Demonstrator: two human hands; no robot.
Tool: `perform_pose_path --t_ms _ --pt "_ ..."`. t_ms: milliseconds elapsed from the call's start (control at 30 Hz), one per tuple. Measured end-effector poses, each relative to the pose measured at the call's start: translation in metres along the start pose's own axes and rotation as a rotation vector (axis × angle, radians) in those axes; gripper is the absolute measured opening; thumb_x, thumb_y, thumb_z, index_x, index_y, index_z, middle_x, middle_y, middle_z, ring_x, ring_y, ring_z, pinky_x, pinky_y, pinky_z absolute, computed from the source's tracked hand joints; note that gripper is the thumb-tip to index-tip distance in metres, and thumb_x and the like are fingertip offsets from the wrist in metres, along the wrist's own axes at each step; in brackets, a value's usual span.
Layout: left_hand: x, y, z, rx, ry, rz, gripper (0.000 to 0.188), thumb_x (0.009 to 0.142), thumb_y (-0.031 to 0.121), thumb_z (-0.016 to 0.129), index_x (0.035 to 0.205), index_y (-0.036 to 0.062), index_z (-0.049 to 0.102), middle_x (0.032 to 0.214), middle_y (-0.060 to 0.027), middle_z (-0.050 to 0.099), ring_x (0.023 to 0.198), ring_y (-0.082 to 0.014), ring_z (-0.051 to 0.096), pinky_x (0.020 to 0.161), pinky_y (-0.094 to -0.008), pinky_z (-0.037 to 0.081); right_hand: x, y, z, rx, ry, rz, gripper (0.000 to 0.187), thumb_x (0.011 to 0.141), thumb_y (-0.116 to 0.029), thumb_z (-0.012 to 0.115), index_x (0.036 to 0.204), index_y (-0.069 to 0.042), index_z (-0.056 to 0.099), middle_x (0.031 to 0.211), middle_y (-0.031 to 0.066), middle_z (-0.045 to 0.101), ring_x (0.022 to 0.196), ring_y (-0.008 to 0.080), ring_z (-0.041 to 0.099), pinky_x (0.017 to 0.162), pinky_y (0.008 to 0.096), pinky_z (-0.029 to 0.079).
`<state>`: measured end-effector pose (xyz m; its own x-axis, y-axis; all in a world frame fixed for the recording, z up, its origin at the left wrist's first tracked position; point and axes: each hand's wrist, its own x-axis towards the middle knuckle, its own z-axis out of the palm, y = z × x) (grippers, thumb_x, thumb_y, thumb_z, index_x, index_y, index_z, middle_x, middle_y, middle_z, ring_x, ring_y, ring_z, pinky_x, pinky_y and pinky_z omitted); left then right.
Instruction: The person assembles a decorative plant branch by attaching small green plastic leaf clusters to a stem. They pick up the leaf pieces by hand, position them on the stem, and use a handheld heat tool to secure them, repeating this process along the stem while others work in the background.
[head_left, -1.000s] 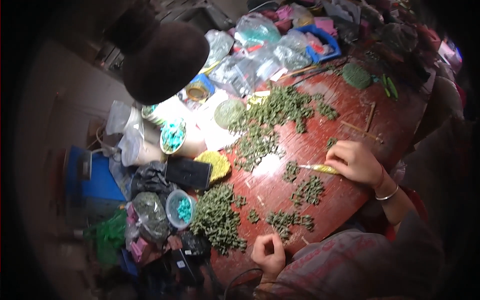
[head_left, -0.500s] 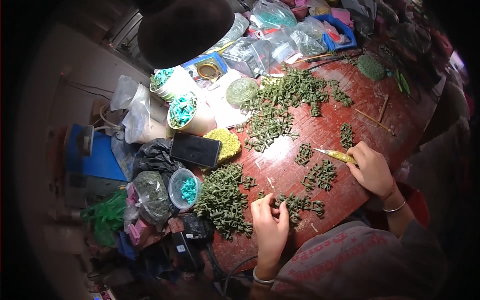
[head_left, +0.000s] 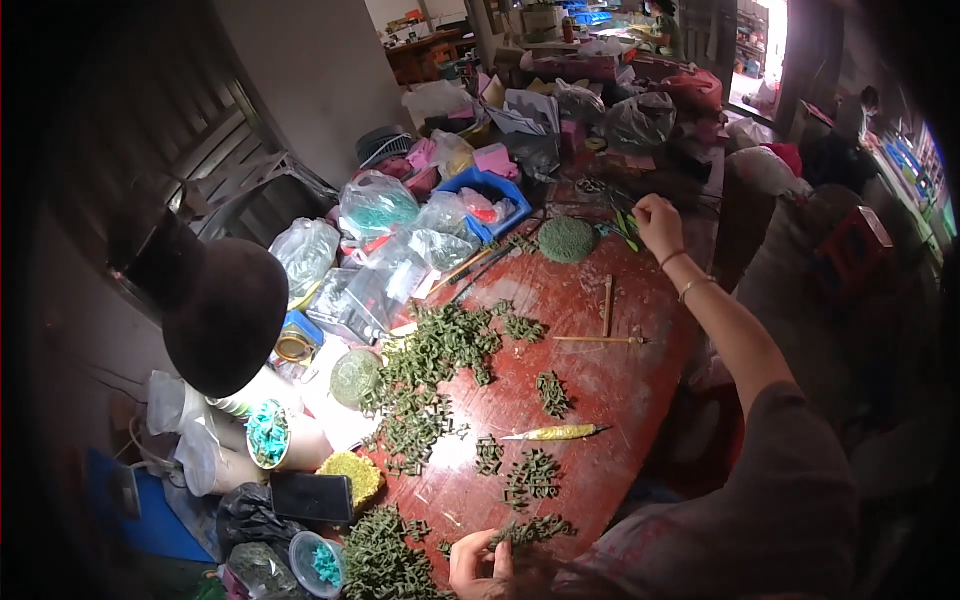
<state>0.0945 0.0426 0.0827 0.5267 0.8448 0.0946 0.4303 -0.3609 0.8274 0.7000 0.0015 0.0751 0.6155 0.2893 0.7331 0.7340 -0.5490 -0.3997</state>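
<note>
Here, 1 clear tub [head_left: 300, 566] beside the green heap [head_left: 385, 555] holds turquoise pieces [head_left: 326, 563].

No readable text, labels, numbers, signs

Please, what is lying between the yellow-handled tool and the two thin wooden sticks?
In the head view, a small cluster of green pieces lies between the yellow-handled tool and the sticks.
</note>
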Motion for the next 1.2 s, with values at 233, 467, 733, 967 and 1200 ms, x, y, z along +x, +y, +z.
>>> perform_pose_path --t_ms 233,467,733,967,1200 --pt "0.001 0.009 -0.012 -0.526 -0.007 -0.095 0.014 0.091 0.001 0.065 0.104 0.0059 0.065 0.098 -0.0059 0.064 0.084 -0.0165 0.06 0.073 -0.0289 0.051 0.029 -0.004 0.05 -0.36 -0.444 0.218 0.031 0.088 -0.012 0.069 0.116 -0.004 0.059 0.121 0.0172 0.055 0.119 0.038 0.051 0.094 0.0482 0.049" --pt "0.004 -0.013 -0.024 -1.049 -0.168 -0.253 0.014 0.09 -0.002 0.063 0.102 0.005 0.066 0.099 -0.0054 0.064 0.087 -0.016 0.06 0.075 -0.0292 0.051 0.039 0.017 0.064 -0.455 -0.499 0.229 0.032 0.088 -0.004 0.062 0.119 -0.002 0.056 0.122 0.0203 0.053 0.119 0.0408 0.049 0.094 0.0477 0.049" --pt "0.013 -0.04 -0.02 -0.142 0.136 -0.004 0.016 0.089 0.001 0.064 0.104 0.0043 0.067 0.097 -0.0043 0.062 0.086 -0.016 0.059 0.075 -0.0286 0.05 0.036 -0.067 0.011 0.003 -0.378 -0.268 0.024 0.082 -0.021 0.068 0.1 -0.004 0.068 0.08 0.0166 0.065 0.078 0.0379 0.064 0.072 0.0466 0.052" --pt "0.017 0.02 -0.028 -0.284 0.063 0.08 0.014 0.089 0.005 0.066 0.103 0.0046 0.068 0.098 -0.0049 0.062 0.085 -0.0158 0.059 0.074 -0.0281 0.049 -0.009 -0.098 0.028 0.043 -0.61 -0.239 0.022 0.086 -0.023 0.069 0.1 -0.007 0.071 0.1 0.0119 0.066 0.092 0.0337 0.064 0.08 0.0434 0.051" --pt "0.01 0.001 -0.015 -0.92 0.239 -0.452 0.014 0.09 0.0 0.066 0.102 0.0002 0.059 0.095 -0.0111 0.065 0.075 -0.015 0.064 0.064 -0.0246 0.052 -0.049 -0.124 0.001 0.14 -0.642 -0.271 0.02 0.084 -0.019 0.07 0.098 -0.004 0.069 0.096 0.0117 0.064 0.086 0.0342 0.064 0.075 0.0436 0.052"
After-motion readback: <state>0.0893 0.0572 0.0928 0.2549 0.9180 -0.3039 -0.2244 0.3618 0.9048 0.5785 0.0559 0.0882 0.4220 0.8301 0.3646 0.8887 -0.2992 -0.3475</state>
